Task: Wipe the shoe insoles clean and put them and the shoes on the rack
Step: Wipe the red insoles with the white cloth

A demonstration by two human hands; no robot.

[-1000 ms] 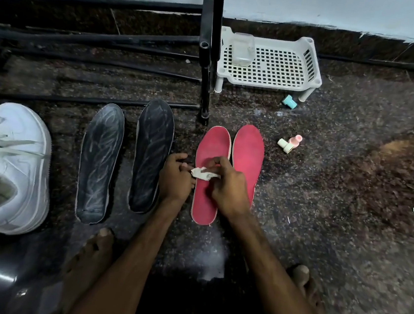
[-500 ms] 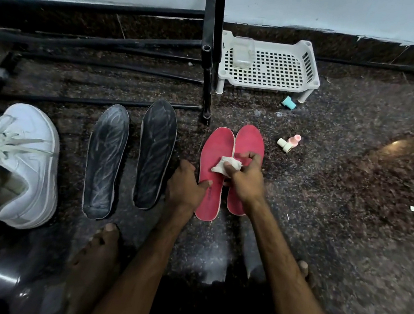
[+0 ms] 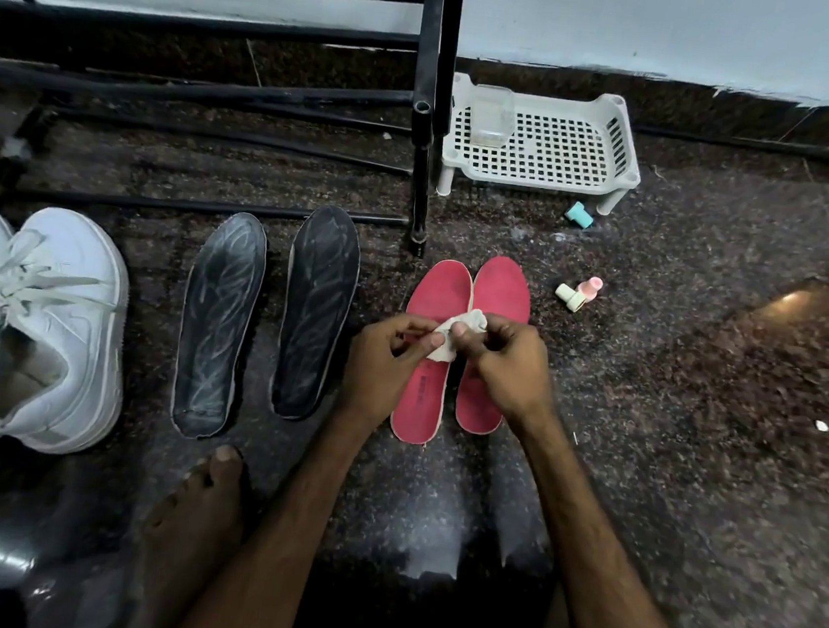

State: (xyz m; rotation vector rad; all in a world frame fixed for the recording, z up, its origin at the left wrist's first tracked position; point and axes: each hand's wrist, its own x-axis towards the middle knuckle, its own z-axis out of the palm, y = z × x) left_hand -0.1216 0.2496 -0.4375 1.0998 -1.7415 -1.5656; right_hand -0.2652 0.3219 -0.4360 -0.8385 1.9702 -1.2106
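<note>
Two red insoles lie side by side on the dark floor, the left red insole point(image 3: 421, 397) and the right red insole point(image 3: 500, 292). Above them my left hand point(image 3: 387, 357) and my right hand point(image 3: 510, 366) both pinch a small crumpled white wipe point(image 3: 456, 336), lifted off the insoles. Two black insoles point(image 3: 217, 322) point(image 3: 317, 313), streaked with pale marks, lie to the left. A pair of white sneakers point(image 3: 34, 322) stands at the far left. The black metal shoe rack point(image 3: 203, 21) fills the upper left.
A white perforated plastic tray point(image 3: 550, 143) with a clear small box point(image 3: 492, 116) stands behind the red insoles. A teal cap point(image 3: 579, 215) and small pink and cream bottles point(image 3: 580, 292) lie on the floor. My bare foot point(image 3: 196, 511) rests near the black insoles.
My right hand stopped rubbing the wipe on the red insoles and lifted it. My left hand left the left red insole and took hold of the wipe too.
</note>
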